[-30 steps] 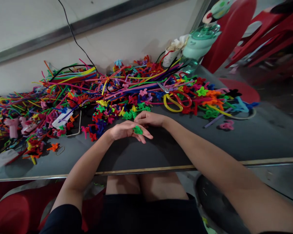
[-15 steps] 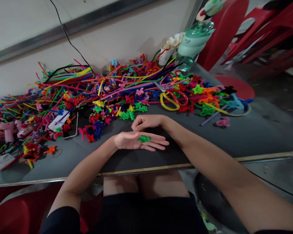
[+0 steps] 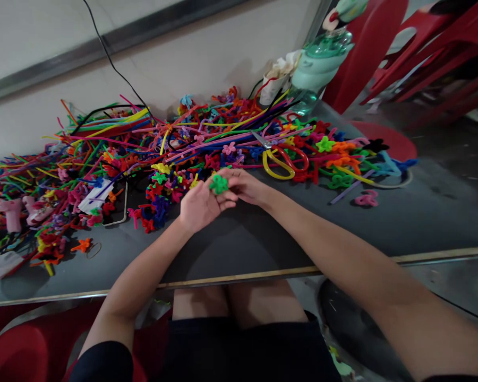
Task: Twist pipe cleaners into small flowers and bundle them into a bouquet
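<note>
A small green pipe-cleaner flower is pinched between both hands just above the grey table. My left hand holds it from the left with the fingers curled up around it. My right hand grips it from the right with closed fingertips. Both hands hover at the front edge of a wide heap of coloured pipe cleaners and finished little flowers.
Yellow-and-red-handled scissors lie in the pile right of my hands. A mint-green bottle and a white cup stand at the back right by the wall. Red plastic chairs are beyond the table. A pink flower lies alone.
My left hand, flat and palm-up with the green flower on it, has lifted toward the pile and curled. My right hand has come onto the flower.
</note>
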A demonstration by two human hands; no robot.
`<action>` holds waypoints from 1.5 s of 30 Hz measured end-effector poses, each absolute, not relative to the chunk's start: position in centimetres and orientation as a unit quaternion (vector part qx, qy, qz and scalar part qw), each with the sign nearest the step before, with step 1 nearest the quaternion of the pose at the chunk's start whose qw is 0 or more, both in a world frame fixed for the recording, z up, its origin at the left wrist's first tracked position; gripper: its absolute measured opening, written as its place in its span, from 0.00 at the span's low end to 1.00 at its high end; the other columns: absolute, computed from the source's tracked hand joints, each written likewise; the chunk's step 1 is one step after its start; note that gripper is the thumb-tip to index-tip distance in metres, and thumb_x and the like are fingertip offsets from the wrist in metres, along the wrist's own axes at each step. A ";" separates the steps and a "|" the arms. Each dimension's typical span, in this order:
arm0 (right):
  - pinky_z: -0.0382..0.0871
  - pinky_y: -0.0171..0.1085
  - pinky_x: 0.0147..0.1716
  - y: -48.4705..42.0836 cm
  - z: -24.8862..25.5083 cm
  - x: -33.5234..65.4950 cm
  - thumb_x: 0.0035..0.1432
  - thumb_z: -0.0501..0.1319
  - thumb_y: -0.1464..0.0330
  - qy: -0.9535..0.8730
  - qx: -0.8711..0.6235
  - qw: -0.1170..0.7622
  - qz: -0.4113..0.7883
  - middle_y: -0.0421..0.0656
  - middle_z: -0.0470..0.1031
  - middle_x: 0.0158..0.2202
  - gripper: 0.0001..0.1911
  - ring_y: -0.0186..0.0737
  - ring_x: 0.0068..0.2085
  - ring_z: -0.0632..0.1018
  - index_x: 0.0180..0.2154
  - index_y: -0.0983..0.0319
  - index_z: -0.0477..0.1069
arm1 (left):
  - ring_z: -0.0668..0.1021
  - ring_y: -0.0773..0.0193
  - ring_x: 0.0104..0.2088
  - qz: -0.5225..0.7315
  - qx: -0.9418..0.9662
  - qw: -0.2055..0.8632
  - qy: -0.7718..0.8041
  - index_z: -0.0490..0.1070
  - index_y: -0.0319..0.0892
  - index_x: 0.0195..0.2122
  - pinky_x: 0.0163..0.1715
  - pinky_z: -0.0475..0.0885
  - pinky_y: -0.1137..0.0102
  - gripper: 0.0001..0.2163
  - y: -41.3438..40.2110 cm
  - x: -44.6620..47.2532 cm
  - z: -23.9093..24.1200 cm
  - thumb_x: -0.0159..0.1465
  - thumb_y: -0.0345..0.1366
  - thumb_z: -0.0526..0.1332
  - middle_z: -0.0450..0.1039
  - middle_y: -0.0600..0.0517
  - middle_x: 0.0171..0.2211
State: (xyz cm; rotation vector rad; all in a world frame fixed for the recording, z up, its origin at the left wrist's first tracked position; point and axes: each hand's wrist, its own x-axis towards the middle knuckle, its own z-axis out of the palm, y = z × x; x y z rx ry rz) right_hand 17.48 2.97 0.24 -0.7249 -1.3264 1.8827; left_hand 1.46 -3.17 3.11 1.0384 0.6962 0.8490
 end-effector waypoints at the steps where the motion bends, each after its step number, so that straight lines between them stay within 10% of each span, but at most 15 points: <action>1: 0.55 0.29 0.18 3.1 0.1 17.4 0.47 0.69 0.56 -0.479 -0.301 0.390 0.727 0.33 0.62 0.19 0.18 0.26 0.19 0.63 0.27 0.63 0.67 | 0.79 0.56 0.48 0.428 0.460 0.697 0.347 0.69 0.46 0.52 0.46 0.75 0.61 0.27 -2.8 1.4 2.9 0.65 0.58 0.44 0.74 0.44 0.52; 11: 0.63 0.32 0.20 2.7 -0.8 16.5 0.44 0.69 0.50 -0.513 -0.335 0.397 0.684 0.37 0.66 0.22 0.24 0.29 0.22 0.67 0.27 0.63 0.69 | 0.77 0.72 0.30 0.503 0.443 0.621 0.406 0.72 0.43 0.41 0.36 0.74 0.73 0.12 -1.2 1.0 0.1 0.61 0.44 0.64 0.75 0.52 0.32; 18: 0.68 0.35 0.30 1.8 -0.4 16.4 0.55 0.62 0.51 -0.614 -0.408 0.514 0.438 0.45 0.73 0.39 0.23 0.37 0.37 0.73 0.45 0.60 0.72 | 0.76 0.72 0.23 0.551 0.450 0.507 0.486 0.72 0.41 0.43 0.28 0.73 0.74 0.13 -0.1 0.4 -0.6 0.59 0.40 0.66 0.75 0.55 0.25; 27: 0.63 0.32 0.20 1.7 -0.3 16.3 0.53 0.64 0.53 -0.639 -0.379 0.437 0.506 0.39 0.70 0.23 0.21 0.31 0.23 0.69 0.40 0.63 0.74 | 0.77 0.68 0.24 0.493 0.604 0.407 0.475 0.76 0.41 0.37 0.26 0.73 0.72 0.09 -0.5 -0.2 -0.5 0.61 0.41 0.63 0.77 0.52 0.27; 32: 0.63 0.32 0.20 2.1 -0.4 16.8 0.51 0.65 0.54 -0.599 -0.399 0.488 0.493 0.40 0.72 0.24 0.21 0.31 0.23 0.70 0.38 0.64 0.75 | 0.80 0.66 0.31 0.489 0.597 0.474 0.424 0.73 0.41 0.48 0.34 0.77 0.70 0.15 -0.5 0.1 -0.4 0.59 0.38 0.65 0.79 0.50 0.33; 45: 0.62 0.33 0.19 1.6 -0.3 16.1 0.49 0.66 0.55 -0.594 -0.414 0.469 0.506 0.40 0.72 0.22 0.20 0.31 0.21 0.69 0.36 0.65 0.74 | 0.78 0.68 0.29 0.519 0.584 0.426 0.456 0.75 0.40 0.36 0.33 0.76 0.71 0.08 0.3 -0.4 -1.0 0.56 0.35 0.67 0.78 0.52 0.29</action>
